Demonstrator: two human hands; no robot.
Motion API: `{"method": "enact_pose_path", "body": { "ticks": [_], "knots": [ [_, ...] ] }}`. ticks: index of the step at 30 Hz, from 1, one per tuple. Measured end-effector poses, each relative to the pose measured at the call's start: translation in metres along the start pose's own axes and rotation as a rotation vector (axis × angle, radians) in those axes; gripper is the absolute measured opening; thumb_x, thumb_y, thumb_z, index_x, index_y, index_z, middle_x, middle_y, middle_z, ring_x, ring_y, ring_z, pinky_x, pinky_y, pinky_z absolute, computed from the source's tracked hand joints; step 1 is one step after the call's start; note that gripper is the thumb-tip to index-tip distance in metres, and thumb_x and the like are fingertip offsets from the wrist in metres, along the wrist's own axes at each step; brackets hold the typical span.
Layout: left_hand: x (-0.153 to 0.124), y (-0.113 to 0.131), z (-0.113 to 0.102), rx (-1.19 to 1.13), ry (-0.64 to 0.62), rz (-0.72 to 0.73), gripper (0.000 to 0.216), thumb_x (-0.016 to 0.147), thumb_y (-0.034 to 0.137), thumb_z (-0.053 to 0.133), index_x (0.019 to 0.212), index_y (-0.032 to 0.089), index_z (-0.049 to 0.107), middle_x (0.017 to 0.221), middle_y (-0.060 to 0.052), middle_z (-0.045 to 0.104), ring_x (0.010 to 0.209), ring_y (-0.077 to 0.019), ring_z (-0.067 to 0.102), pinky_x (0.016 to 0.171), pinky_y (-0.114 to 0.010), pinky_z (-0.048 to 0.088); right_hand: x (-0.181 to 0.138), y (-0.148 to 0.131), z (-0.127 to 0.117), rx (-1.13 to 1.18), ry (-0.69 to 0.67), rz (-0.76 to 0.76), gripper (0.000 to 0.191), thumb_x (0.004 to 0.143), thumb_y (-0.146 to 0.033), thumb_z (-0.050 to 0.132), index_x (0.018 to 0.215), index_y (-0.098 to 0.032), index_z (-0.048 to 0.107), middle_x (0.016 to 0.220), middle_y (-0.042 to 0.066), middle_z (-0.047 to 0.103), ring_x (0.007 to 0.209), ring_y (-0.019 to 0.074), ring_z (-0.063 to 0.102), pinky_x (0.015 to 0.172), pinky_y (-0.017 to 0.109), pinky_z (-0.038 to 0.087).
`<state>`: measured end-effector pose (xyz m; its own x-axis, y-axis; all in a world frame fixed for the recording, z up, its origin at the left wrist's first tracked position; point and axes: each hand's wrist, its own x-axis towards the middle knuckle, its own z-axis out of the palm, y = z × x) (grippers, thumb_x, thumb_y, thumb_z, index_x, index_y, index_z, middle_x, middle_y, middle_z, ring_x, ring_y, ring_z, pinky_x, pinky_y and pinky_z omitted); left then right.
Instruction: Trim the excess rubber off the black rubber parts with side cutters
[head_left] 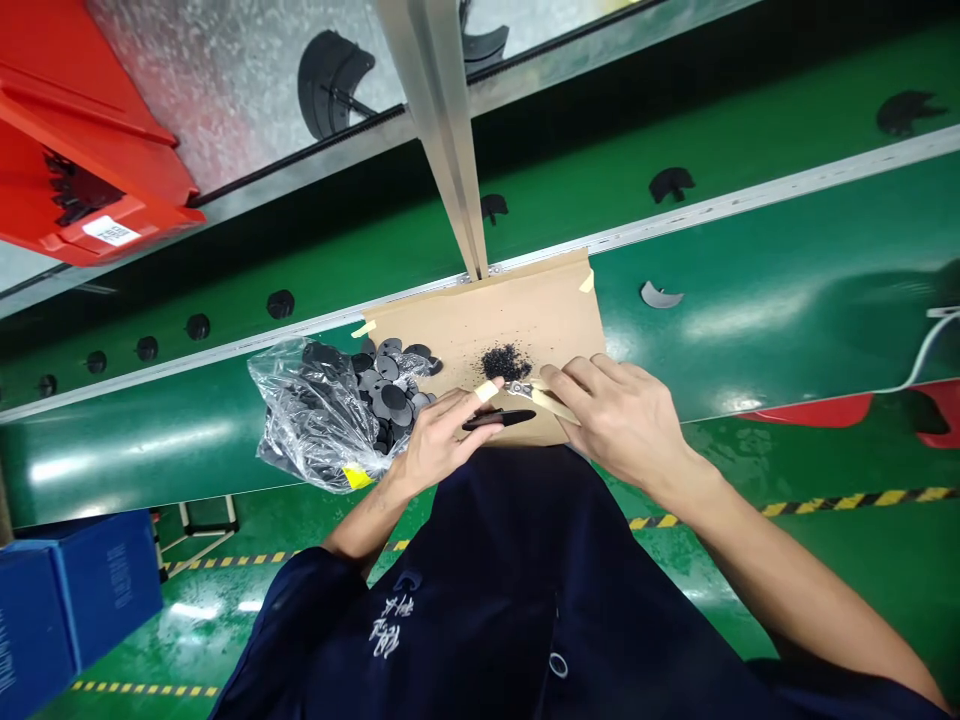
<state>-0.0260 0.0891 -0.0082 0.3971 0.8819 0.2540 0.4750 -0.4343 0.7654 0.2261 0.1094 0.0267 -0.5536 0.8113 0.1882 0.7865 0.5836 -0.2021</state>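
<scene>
Black disc [499, 419], likely light, thin, stiff, sits rim-pinched in left hand [439, 440] grip; right hand [622, 420] clenches cutters [536, 393] just beside.

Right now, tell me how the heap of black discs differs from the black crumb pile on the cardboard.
The black discs are far larger, flat, whole pieces; the crumb pile is fine grit. The discs spill from a clear plastic bag; the crumbs lie bare. Both are black and reach onto the cardboard.
</scene>
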Motion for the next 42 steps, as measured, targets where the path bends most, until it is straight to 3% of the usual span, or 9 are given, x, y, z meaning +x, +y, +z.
{"method": "enact_pose_path", "body": {
  "ticks": [4, 8, 12, 17, 24, 29, 34, 39, 42],
  "knots": [
    [-0.021, -0.031, 0.019, -0.124, 0.056, -0.415, 0.039, 0.098, 0.047, 0.063, 0.117, 0.015, 0.073, 0.106, -0.010, 0.077, 0.096, -0.0211, 0.074, 0.090, -0.035, 0.061, -0.010, 0.009, 0.041, 0.116, 0.010, 0.036, 0.031, 0.100, -0.033, 0.054, 0.121, -0.013, 0.068, 0.096, 0.012, 0.070, 0.087, 0.0252, 0.062, 0.072, 0.035, 0.045],
    [-0.019, -0.095, 0.021, -0.059, 0.187, -0.751, 0.056, 0.103, 0.059, 0.045, 0.104, 0.011, 0.073, 0.098, -0.014, 0.078, 0.090, -0.0242, 0.075, 0.085, -0.039, 0.062, -0.027, 0.015, 0.131, 0.193, -0.006, 0.015, 0.037, 0.105, -0.038, 0.043, 0.106, -0.013, 0.070, 0.089, 0.012, 0.070, 0.079, 0.0244, 0.064, 0.073, 0.035, 0.050],
    [0.023, -0.164, -0.032, 0.117, 0.342, -0.783, 0.061, 0.108, 0.054, 0.031, 0.106, 0.010, 0.073, 0.100, -0.016, 0.076, 0.097, -0.0242, 0.073, 0.092, -0.038, 0.058, -0.038, 0.014, 0.207, 0.139, 0.024, -0.070, 0.028, 0.100, -0.025, 0.045, 0.100, -0.017, 0.071, 0.095, 0.014, 0.071, 0.083, 0.0278, 0.065, 0.074, 0.040, 0.055],
    [0.093, -0.216, -0.096, 0.287, 0.308, -0.711, 0.041, 0.106, 0.033, 0.044, 0.134, 0.009, 0.061, 0.137, -0.020, 0.062, 0.129, -0.0281, 0.056, 0.117, -0.043, 0.041, -0.049, 0.004, 0.221, 0.032, 0.074, -0.071, 0.025, 0.094, -0.012, 0.052, 0.108, -0.017, 0.071, 0.101, 0.015, 0.071, 0.091, 0.0297, 0.069, 0.078, 0.043, 0.062],
    [0.139, -0.241, -0.106, 0.428, 0.034, -0.682, 0.046, 0.093, 0.014, 0.056, 0.139, 0.011, 0.058, 0.145, -0.020, 0.054, 0.138, -0.0323, 0.046, 0.122, -0.049, 0.031, -0.080, 0.002, 0.245, -0.099, 0.078, 0.053, 0.046, 0.094, -0.012, 0.047, 0.128, -0.034, 0.068, 0.117, 0.009, 0.073, 0.110, 0.0337, 0.072, 0.089, 0.052, 0.064],
    [0.143, -0.224, -0.103, 0.448, -0.160, -0.666, 0.046, 0.092, 0.026, 0.063, 0.134, 0.007, 0.061, 0.141, -0.027, 0.056, 0.138, -0.0411, 0.048, 0.117, -0.057, 0.035, -0.106, 0.013, 0.270, -0.144, -0.059, 0.091, 0.051, 0.093, -0.011, 0.047, 0.141, -0.022, 0.062, 0.132, 0.014, 0.070, 0.129, 0.0303, 0.064, 0.104, 0.044, 0.057],
    [0.140, -0.151, -0.109, 0.153, -0.455, -0.265, 0.028, 0.091, 0.039, 0.071, 0.114, 0.023, 0.076, 0.113, -0.006, 0.076, 0.103, -0.0216, 0.072, 0.092, -0.028, 0.053, -0.107, 0.017, 0.268, -0.072, -0.226, 0.172, 0.059, 0.088, -0.007, 0.052, 0.144, -0.024, 0.059, 0.140, 0.012, 0.066, 0.140, 0.0306, 0.055, 0.112, 0.042, 0.050],
    [0.185, -0.075, -0.135, 0.178, 0.189, 0.225, 0.032, 0.105, 0.029, 0.046, 0.106, 0.018, 0.076, 0.109, -0.009, 0.076, 0.097, -0.0210, 0.068, 0.088, -0.032, 0.052, -0.092, 0.016, 0.256, 0.017, -0.334, 0.284, 0.063, 0.080, -0.004, 0.058, 0.140, -0.023, 0.063, 0.141, 0.013, 0.063, 0.141, 0.0319, 0.052, 0.115, 0.042, 0.047],
    [0.232, -0.051, -0.153, 0.448, 0.181, 0.140, 0.024, 0.092, 0.011, 0.056, 0.102, 0.018, 0.077, 0.110, -0.011, 0.074, 0.103, -0.0249, 0.066, 0.086, -0.034, 0.050, -0.082, 0.015, 0.248, 0.074, -0.376, 0.309, 0.061, 0.079, -0.006, 0.060, 0.138, -0.024, 0.065, 0.142, 0.014, 0.062, 0.139, 0.0321, 0.054, 0.113, 0.041, 0.048]
  ]
}}
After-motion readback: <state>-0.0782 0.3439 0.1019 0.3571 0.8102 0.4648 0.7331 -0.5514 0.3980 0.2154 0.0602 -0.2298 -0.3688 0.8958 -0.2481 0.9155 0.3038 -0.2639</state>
